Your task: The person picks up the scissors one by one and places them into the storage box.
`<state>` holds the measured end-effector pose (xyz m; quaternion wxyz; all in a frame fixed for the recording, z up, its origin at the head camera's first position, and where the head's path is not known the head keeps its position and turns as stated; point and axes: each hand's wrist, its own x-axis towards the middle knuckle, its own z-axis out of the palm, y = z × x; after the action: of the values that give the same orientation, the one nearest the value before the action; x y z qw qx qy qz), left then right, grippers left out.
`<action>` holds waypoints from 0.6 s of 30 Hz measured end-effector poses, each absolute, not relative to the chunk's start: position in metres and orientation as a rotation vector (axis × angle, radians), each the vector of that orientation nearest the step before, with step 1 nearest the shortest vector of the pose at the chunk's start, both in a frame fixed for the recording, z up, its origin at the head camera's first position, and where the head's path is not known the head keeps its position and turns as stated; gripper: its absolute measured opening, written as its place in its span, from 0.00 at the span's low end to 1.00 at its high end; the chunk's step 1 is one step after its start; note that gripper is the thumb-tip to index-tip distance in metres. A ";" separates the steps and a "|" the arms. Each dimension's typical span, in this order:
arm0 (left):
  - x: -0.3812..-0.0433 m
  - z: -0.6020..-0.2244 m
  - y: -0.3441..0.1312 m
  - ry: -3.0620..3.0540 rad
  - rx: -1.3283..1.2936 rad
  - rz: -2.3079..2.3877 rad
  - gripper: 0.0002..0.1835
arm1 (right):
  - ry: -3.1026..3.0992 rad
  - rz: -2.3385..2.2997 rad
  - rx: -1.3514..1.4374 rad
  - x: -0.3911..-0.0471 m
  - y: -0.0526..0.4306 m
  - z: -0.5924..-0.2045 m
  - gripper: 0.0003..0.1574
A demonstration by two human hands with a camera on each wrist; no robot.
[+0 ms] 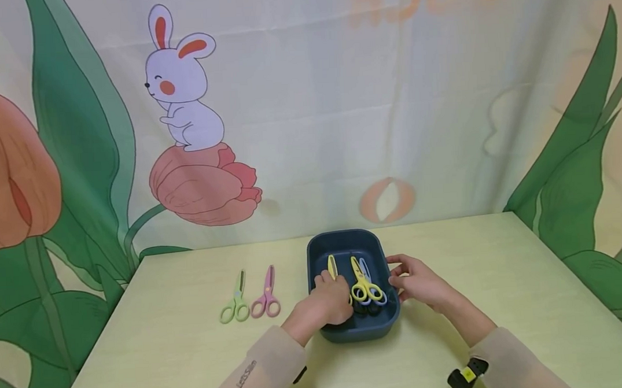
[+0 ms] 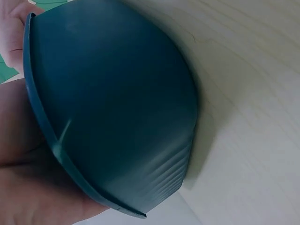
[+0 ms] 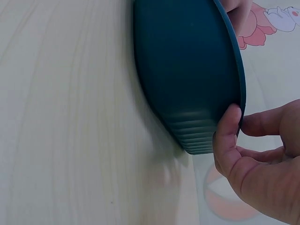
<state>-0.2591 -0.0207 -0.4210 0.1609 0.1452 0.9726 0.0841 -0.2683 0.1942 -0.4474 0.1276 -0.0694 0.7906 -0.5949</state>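
A dark blue plastic bin (image 1: 345, 236) stands on the table with several pairs of scissors inside. My left hand (image 1: 328, 300) reaches into its left side, fingers curled over a pair of yellow scissors (image 1: 332, 265); the blade end shows beyond the fingers and most of the handle is hidden. At the bin's right rim my right hand (image 1: 418, 279) pinches the edge between thumb and fingers, clearest in the right wrist view. Beside the left hand in the bin lie other yellow scissors (image 1: 358, 273), over blue scissors (image 1: 382, 297) and dark handles (image 1: 362, 311).
Green scissors (image 1: 239, 294) and pink scissors (image 1: 267, 291) lie side by side on the pale table (image 1: 181, 327), left of the bin, blades pointing away. A printed curtain (image 1: 307, 101) hangs along the table's back edge.
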 end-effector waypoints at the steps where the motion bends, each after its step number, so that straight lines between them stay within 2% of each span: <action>1: -0.259 -0.421 -0.020 2.778 0.399 0.234 0.30 | 2.298 -1.733 -0.202 -0.268 0.194 -0.447 0.34; 15: -0.262 -0.426 -0.012 2.772 0.370 0.118 0.26 | 2.310 -1.712 -0.205 -0.269 0.196 -0.447 0.33; 18: -0.261 -0.425 -0.012 2.774 0.380 0.087 0.28 | 2.313 -1.708 -0.194 -0.269 0.196 -0.446 0.33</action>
<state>-0.2608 -0.0121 -0.4247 0.1694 0.1337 0.9760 0.0306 -0.2690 0.1963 -0.4464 0.1293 -0.0666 0.7959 -0.5876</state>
